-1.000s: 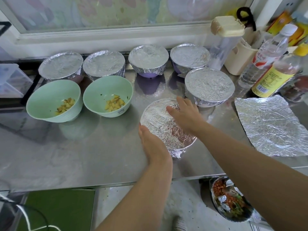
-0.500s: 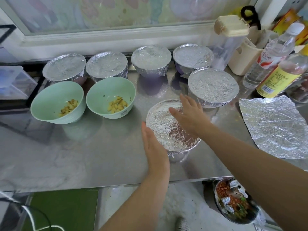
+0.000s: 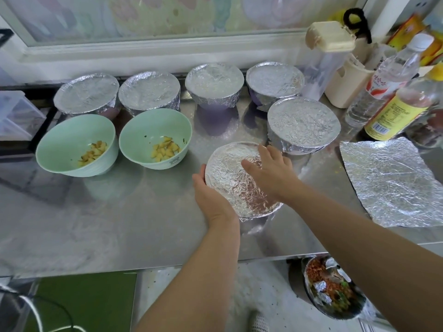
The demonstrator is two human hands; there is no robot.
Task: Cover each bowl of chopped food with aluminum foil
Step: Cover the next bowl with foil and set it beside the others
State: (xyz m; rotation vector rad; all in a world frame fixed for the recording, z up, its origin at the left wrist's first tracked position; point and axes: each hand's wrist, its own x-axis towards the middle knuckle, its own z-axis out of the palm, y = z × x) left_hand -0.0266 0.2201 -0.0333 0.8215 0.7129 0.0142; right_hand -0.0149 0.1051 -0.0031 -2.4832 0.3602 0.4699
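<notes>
While my left hand [image 3: 211, 195] cups the left side of the foiled bowl [image 3: 235, 178], thumb up along the rim and fingers curled out of sight beneath, my right hand [image 3: 271, 173] lies flat on the foil top, fingers straight and spread, gripping nothing. That bowl sits on the counter [image 3: 119, 212], mid-view, toward the front edge, with its foil folded down over the rim.

Just beyond my right hand stands a fifth bowl [image 3: 303, 121], already covered; I cannot tell whether the two bowls touch. Along the back runs a row of four covered bowls [image 3: 87, 93] [image 3: 149, 89] [image 3: 214, 83] [image 3: 275, 82]. Left of my hands and apart from them, two green bowls [image 3: 64, 140] [image 3: 143, 130] stand side by side, uncovered, each with yellow pieces [image 3: 94, 152] [image 3: 165, 149] at the bottom.

A creased foil sheet [image 3: 388, 185] lies flat on my right. Behind it the far right corner is crowded with two bottles [image 3: 388, 77] [image 3: 398, 111], a clear jug [image 3: 328, 41] with a beige lid and a beige holder [image 3: 347, 85].

I see bare steel, shiny enough to mirror the bowls. A white window frame [image 3: 143, 51] runs behind it. Below the front edge I see a dark dish [image 3: 333, 288] of red and green scraps on the right and a green mat [image 3: 84, 300] on the left.
</notes>
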